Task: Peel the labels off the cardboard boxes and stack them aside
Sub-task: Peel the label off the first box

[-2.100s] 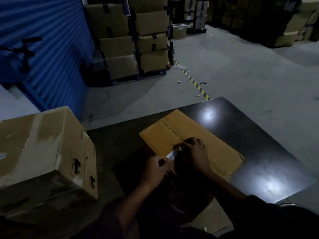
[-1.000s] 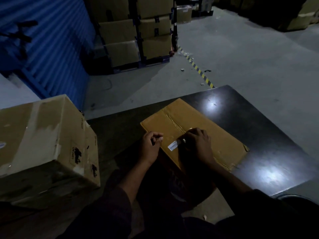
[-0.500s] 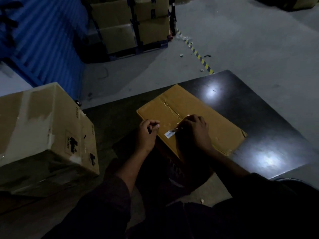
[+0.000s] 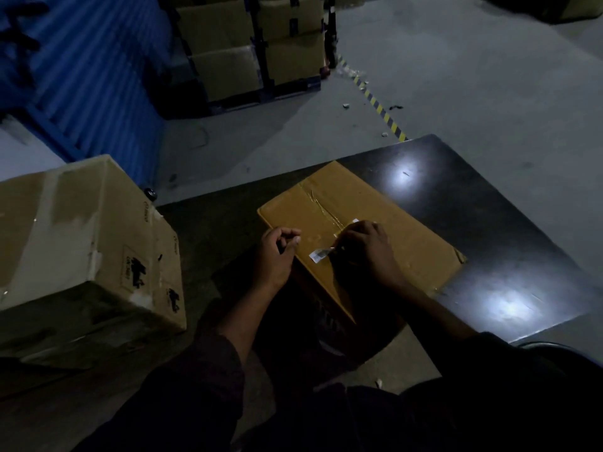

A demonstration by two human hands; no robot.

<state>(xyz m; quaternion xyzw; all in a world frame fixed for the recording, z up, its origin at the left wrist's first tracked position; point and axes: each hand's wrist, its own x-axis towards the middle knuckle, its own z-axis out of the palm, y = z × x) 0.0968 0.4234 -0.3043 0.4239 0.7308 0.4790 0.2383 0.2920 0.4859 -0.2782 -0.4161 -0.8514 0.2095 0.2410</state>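
My right hand (image 4: 367, 252) pinches a small white paper label (image 4: 321, 255) half lifted off the flat brown cardboard box (image 4: 388, 220) on the dark glossy table (image 4: 489, 223); my left hand (image 4: 277, 252) rests curled and empty at the box's near-left edge

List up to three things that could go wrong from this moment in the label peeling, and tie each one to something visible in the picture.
1. The small white label is only partly lifted in the right hand's grip; it might tear and leave a remnant.
2. The left hand, curled, rests at the flat brown cardboard box's edge without pressing, so the box could slide on the glossy black table.
3. Dim light may hide leftover scraps.
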